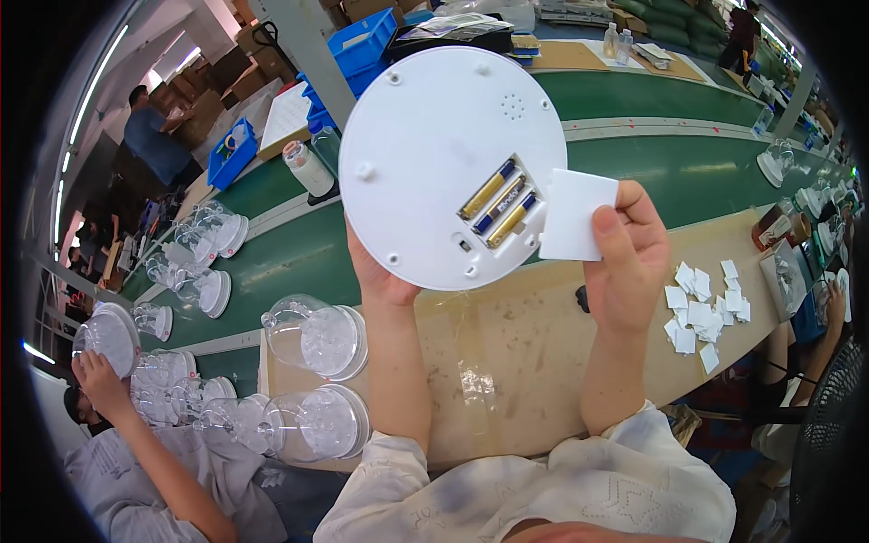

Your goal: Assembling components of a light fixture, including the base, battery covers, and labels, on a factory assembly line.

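Observation:
A round white plastic base [407, 154] is held up before me, its underside facing me. Three gold-and-blue batteries [500, 203] lie in its uncovered compartment, with a small black switch beside them. My left hand [385, 271] grips the base from behind at the lower left edge; most of its fingers are hidden by the disc. Between thumb and fingers my right hand [632, 258] pinches a square white battery cover [577, 215], whose left edge is right by the base's rim near the compartment. Whether the two touch I cannot tell.
Several white covers [699, 312] lie loose at the right of the brown work table [489, 362]. Clear domes on white bases [330, 421] lie at its left. Beyond runs a green conveyor [634, 176]. At the left a co-worker's hand [101, 385] holds another dome; a further person sits at the right.

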Action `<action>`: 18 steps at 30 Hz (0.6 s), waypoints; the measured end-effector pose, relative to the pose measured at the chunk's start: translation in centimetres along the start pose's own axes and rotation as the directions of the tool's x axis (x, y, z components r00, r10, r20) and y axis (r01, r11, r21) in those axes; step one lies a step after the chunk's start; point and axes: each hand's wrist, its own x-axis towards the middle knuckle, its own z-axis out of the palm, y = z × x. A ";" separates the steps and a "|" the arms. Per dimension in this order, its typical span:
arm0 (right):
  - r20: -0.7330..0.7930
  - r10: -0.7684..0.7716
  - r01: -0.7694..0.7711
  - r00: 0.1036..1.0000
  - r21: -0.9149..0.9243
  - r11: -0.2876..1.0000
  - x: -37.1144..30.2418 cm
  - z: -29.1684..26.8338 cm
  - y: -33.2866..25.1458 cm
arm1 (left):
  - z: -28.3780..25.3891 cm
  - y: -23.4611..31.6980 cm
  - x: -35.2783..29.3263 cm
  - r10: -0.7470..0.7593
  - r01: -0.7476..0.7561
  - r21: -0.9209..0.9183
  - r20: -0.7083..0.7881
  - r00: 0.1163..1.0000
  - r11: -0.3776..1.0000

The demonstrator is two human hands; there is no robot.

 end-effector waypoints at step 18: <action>0.091 0.395 -0.403 0.914 0.091 0.911 0.0 0.8 -1.2 | -0.4 1.0 -0.9 0.299 -0.201 0.381 -0.217 0.929 0.903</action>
